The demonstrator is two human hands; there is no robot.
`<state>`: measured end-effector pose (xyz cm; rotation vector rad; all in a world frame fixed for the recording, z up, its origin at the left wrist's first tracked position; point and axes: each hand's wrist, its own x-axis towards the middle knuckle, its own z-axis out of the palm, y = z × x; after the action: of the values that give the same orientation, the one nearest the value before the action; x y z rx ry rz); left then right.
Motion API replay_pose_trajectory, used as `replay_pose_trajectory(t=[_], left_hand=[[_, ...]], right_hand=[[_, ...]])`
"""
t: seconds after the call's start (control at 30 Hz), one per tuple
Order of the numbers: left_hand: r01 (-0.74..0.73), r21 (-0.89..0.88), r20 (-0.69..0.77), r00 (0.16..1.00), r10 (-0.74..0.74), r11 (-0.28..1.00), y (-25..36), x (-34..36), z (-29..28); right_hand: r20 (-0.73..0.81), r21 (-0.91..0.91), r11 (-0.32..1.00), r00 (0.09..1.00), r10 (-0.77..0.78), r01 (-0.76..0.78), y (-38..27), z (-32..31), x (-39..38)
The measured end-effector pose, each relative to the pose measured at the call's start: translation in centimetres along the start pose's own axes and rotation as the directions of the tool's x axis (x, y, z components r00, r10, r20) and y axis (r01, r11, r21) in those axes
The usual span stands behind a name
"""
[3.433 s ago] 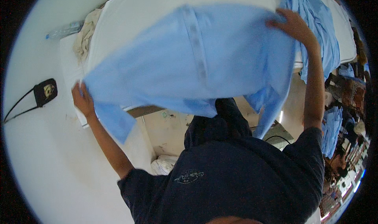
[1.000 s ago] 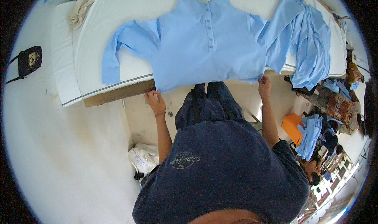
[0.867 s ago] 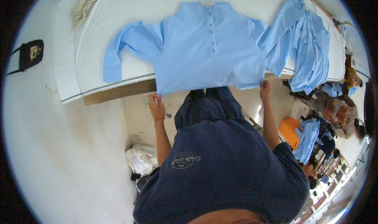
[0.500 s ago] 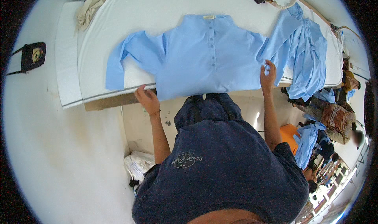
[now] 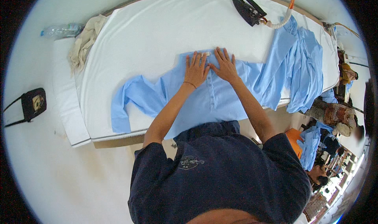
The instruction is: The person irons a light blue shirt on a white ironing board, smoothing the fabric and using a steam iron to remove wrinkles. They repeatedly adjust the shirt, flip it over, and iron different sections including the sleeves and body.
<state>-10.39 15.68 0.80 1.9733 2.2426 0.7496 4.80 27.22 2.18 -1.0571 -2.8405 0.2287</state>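
A light-blue shirt [image 5: 224,100] with a buttoned front placket lies spread out on the white-covered table [image 5: 149,39], its lower part reaching the near edge. Both of my hands rest flat on it close to the collar. My left hand [image 5: 195,71] lies just left of the placket, fingers stretched toward the collar's top edge and partly over the pale neck label. On the other side of the placket my right hand [image 5: 225,65] presses down with fingers spread. One sleeve [image 5: 132,94] stretches out bent to the left; the right sleeve runs toward another blue garment.
A dark iron [image 5: 249,10] with a wrapped cord stands at the table's far right. More blue garments [image 5: 305,66] drape over the right edge. At far left are a crumpled beige cloth [image 5: 87,41] and a plastic bottle [image 5: 62,30]. A person [image 5: 319,173] is in the lower right background.
Both hands have moved from the shirt's lower side edges up to the collar and now lie flat there. The view has shifted, bringing the whole iron into sight.
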Motion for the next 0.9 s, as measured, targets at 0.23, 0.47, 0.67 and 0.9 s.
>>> replay_pose_trajectory(t=[0.23, 0.47, 0.67, 0.9], left_hand=[[-0.021, -0.013, 0.154, 0.988, 0.023, 1.000, -2.1, -0.1, 0.4], [0.143, 0.089, 0.109, 0.982, -0.152, 0.986, -2.8, 0.6, -1.2], [0.268, -0.078, 0.078, 0.962, -0.262, 0.960, -4.0, -0.1, -3.7], [0.361, -0.248, 0.080, 0.932, -0.353, 0.899, -3.8, -4.6, -7.1]], right_hand=[[0.090, -0.037, 0.998, 0.995, 0.050, -0.047, 1.1, 0.8, -1.2], [0.083, -0.032, 0.997, 0.994, 0.075, -0.073, 1.0, 0.8, 0.0], [-0.194, -0.204, 0.975, 0.980, 0.045, -0.085, 6.1, 0.7, 6.2], [-0.512, -0.429, 0.838, 0.855, 0.082, -0.337, 30.8, -5.7, 23.6]])
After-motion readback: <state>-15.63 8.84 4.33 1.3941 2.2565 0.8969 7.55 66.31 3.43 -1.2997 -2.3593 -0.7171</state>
